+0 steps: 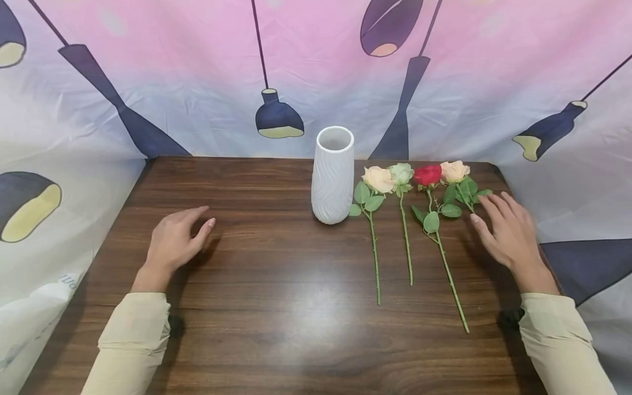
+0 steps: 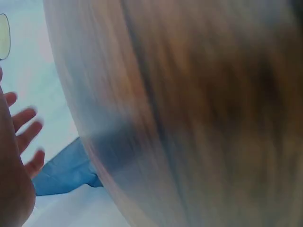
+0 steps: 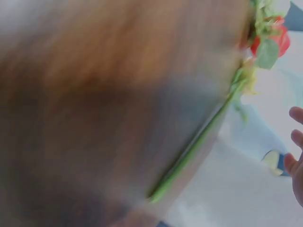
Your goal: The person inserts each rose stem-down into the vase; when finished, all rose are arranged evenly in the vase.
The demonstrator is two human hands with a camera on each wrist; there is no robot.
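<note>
Head view only: white vase (image 1: 333,181) between relaxed left hand (image 1: 174,241) and relaxed right hand (image 1: 513,236); right wrist only: lower stem (image 3: 199,142) of rightmost rose (image 1: 455,171).

I see on my feed a white wavy-ribbed vase (image 1: 332,184) upright, to its right a peach rose (image 1: 378,179), a pale green rose (image 1: 401,173), a red rose (image 1: 428,175), a second peach rose (image 1: 455,171), all lying down, blooms farthest
</note>
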